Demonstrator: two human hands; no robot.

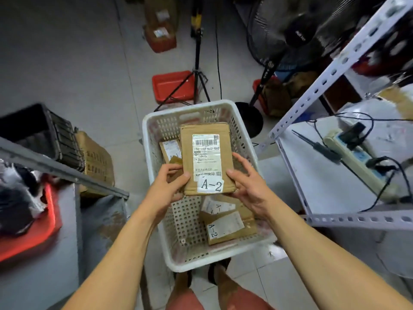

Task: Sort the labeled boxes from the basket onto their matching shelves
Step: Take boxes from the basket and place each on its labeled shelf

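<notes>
At the left of the frame sits a grey shelf (67, 173) with a red tray (51, 222) on it. Moving toward the centre, the left hand (166, 186) grips the lower left edge of a flat cardboard box (206, 157), thumb on its face and fingers curled behind. The box is held above the white perforated basket (154, 135) in mid-frame, label up, with a white sticker reading A-2 (211, 185) at its near end. The right hand (248, 182) holds the lower right edge, thumb on the rim and the other fingers loosely spread beside it.

The box looks thin, stiff and light; its corners appear slightly worn, and plain card gives a fair grip, so pinching the long edges seems safest, with no squeeze on the broad faces. Lower in the basket lie more boxes (228, 227), one also marked A-2, and another at the basket's upper left. At the right stands a white metal rack (335, 70), its shelf carrying a power strip (355, 157).
</notes>
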